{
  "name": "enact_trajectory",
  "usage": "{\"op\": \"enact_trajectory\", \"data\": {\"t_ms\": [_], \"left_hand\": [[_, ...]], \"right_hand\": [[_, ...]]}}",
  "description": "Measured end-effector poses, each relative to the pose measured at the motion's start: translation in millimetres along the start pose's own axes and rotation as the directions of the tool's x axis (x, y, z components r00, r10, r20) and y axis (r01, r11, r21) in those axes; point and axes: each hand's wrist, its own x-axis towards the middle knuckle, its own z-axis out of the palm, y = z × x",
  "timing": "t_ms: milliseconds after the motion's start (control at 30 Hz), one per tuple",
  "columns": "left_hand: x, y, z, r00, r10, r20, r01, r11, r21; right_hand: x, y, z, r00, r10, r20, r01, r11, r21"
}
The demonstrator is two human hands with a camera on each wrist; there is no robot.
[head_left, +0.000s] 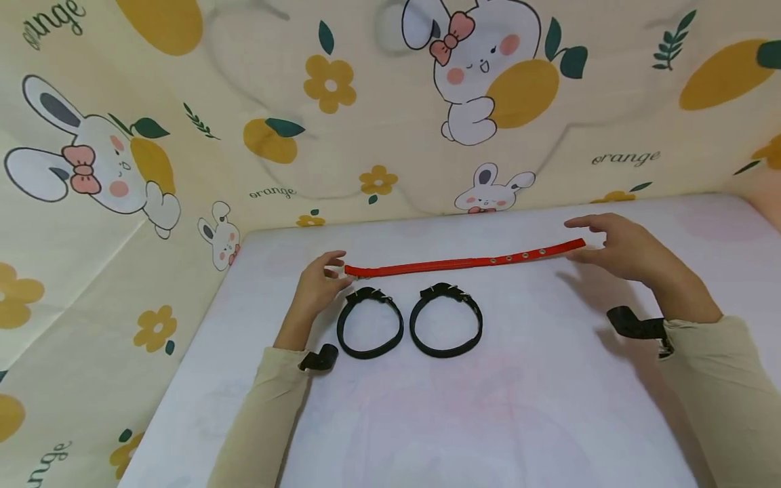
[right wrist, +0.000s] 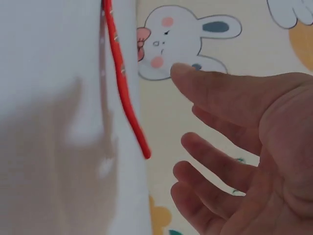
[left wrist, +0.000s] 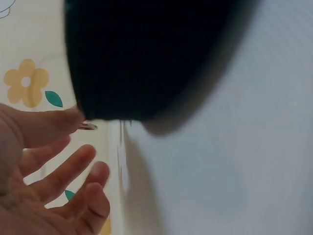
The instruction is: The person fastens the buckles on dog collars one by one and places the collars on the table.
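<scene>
A red strap [head_left: 427, 266] with metal eyelets near its right end stretches across the white table; its right end is raised. My left hand [head_left: 318, 281] is at its left end, thumb and fingers apart; whether it touches the strap cannot be told. In the left wrist view a dark blurred shape [left wrist: 146, 54] hides most of the strap. Beside the right end is my right hand [head_left: 631, 251], its fingers spread apart with nothing held, as the right wrist view confirms. Two black buckled collars, one on the left [head_left: 369, 354] and one on the right [head_left: 446, 352], lie fastened into loops in front of the strap.
Behind the white table [head_left: 488, 413] hangs a cream cloth [head_left: 378, 129] printed with rabbits, oranges and flowers, which also covers the left side. A black wrist camera is strapped at each sleeve, the left one [head_left: 320, 358] close to the left collar.
</scene>
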Motion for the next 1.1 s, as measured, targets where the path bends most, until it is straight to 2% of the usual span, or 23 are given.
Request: {"op": "enact_trajectory", "data": {"t_ms": [167,433,700,833,1100], "left_hand": [[1.1,-2.5,-0.1,0.999,0.015,0.051,-0.017,0.999,0.038],[1.7,-9.0,-1.7,0.999,0.018,0.049,-0.018,1.0,-0.002],[0.6,-12.3,0.0,0.998,-0.008,0.056,0.01,1.0,-0.03],[2.9,-15.0,0.8,0.999,-0.011,0.052,0.014,0.999,-0.051],[4.9,-13.9,-2.8,0.996,-0.051,0.075,0.068,0.966,-0.25]], "right_hand": [[6,10,5.3,0.998,0.036,0.048,-0.037,0.999,0.017],[13,14,17.0,0.995,0.086,0.058,-0.089,0.994,0.063],[10,18,22.4,0.987,0.153,0.054,-0.155,0.987,0.042],[9,21,21.5,0.992,0.121,0.039,-0.123,0.991,0.057],[9,19,17.6,1.0,0.012,-0.026,-0.008,0.984,0.177]]}}
